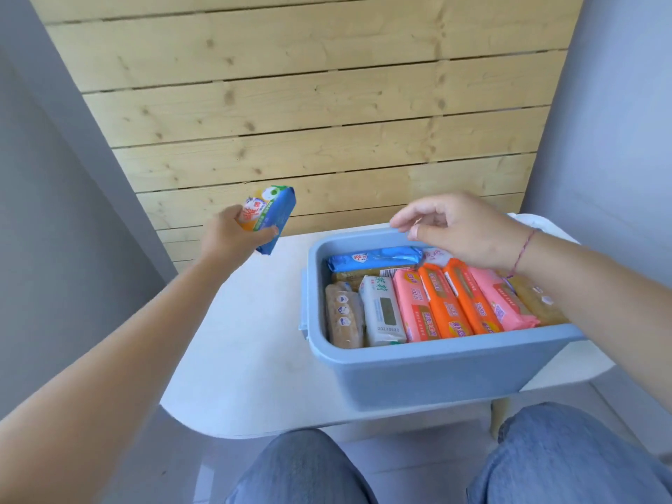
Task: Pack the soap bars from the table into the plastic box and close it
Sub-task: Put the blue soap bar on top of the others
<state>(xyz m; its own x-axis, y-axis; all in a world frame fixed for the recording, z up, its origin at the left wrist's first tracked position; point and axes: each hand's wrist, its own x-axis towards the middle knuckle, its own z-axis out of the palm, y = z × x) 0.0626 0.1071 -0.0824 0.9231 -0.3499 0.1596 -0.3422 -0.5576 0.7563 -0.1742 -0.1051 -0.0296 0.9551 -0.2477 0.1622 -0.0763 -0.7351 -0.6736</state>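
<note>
Head view, soap bar (268, 218): blue-and-orange wrapped bar, held in the air left of centre, above the tabletop's far left edge, well apart from the box.
Handling guess: looks light and stiff, film wrapper probably slick; best pinched across the long flat faces, not the crimped ends.
Left hand (232, 238): closed around the bar, thumb on one side, fingers on the other.
Right hand (462, 227): loosely open, holds nothing, fingers curled over the far rim of the box.
Plastic box (418, 372): blue-grey, lid off, centre-right of frame, on the tabletop with its near corner overhanging the edge.
Box contents: nearly full; wrapped bars standing side by side, brown, white, pink, orange, orange, pink, yellowish at right; a blue bar lies crosswise along the far wall.
Free space: little; cannot tell which gap would take the held bar.
Lid: not clearly seen.
Tabletop (251, 343): white, rounded corners, no loose bars visible on it.
Background: wooden slat wall, upper frame.
</note>
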